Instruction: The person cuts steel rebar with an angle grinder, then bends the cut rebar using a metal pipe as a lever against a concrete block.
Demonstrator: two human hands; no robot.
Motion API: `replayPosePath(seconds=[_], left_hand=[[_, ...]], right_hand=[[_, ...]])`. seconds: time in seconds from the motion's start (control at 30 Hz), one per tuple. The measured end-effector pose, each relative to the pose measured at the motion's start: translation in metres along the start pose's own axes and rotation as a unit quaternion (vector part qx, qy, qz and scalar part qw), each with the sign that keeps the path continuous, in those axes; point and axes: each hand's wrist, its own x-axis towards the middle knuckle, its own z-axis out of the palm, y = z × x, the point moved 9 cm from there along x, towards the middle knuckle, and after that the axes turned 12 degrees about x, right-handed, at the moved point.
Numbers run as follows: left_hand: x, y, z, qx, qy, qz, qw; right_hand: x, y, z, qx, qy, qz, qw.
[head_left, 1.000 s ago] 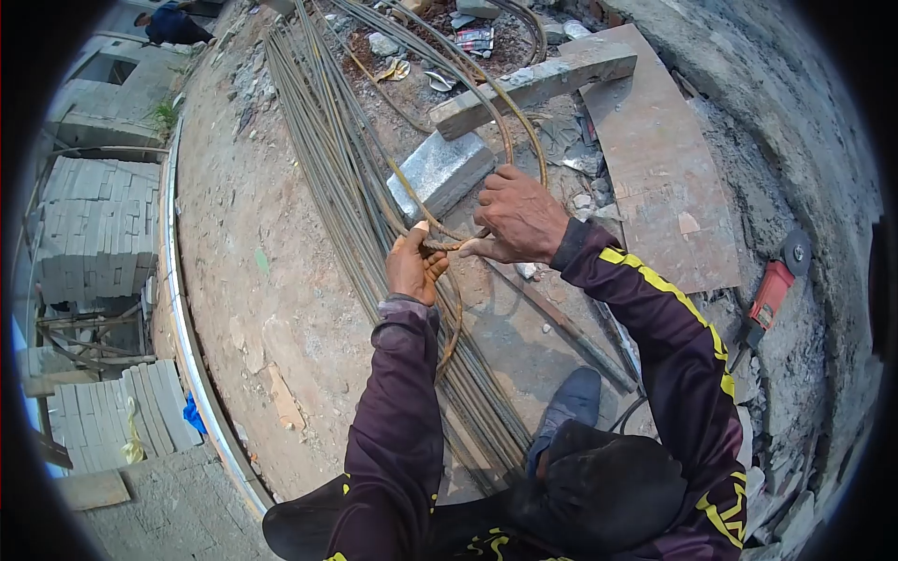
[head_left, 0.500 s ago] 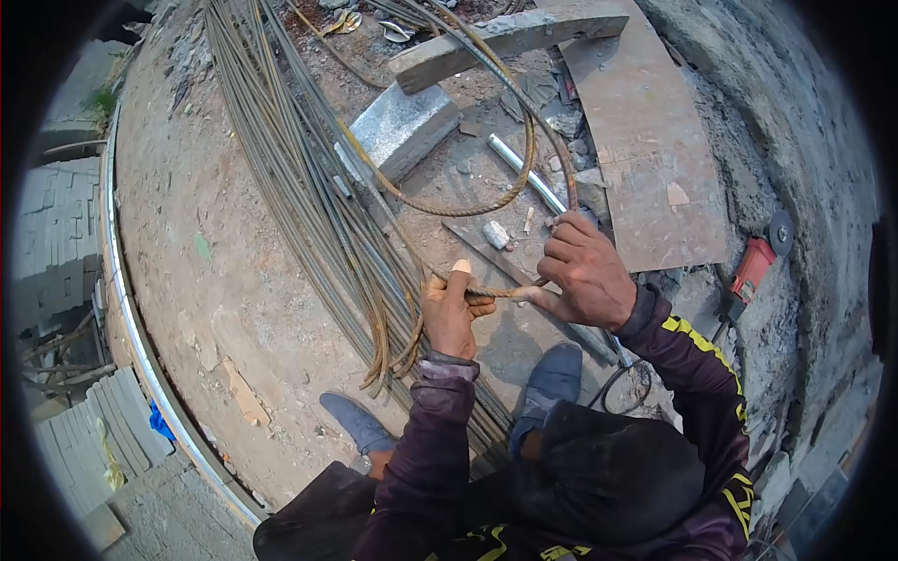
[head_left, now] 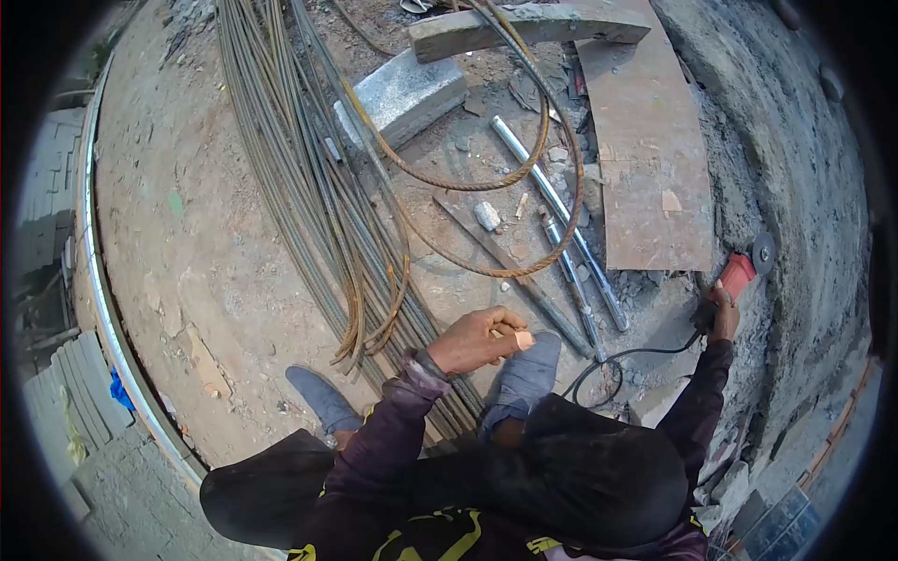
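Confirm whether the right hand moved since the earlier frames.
Yes. The right hand left the bent rebar, which lies left of the brown board, and swung right past the board's lower corner onto the red angle grinder.

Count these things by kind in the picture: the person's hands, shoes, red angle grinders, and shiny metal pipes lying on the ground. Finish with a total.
hands: 2, the left hand and the right hand
shoes: 2
red angle grinder: 1
shiny pipes: 2
total: 7
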Motion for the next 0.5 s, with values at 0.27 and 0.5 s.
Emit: replayPosePath(seconds=[0.27,0.5], left_hand=[[0.015,0.046,0.052,0.12,0.052,0.15,0.98],[0.03,0.085,0.105,0.081,0.042,0.285,0.954]], right_hand=[[0.058,0.015,-0.012,0.109,-0.146,0.041,0.982],[-0.143,-0.063,0.082,0.253,-0.251,-0.061,0.932]])
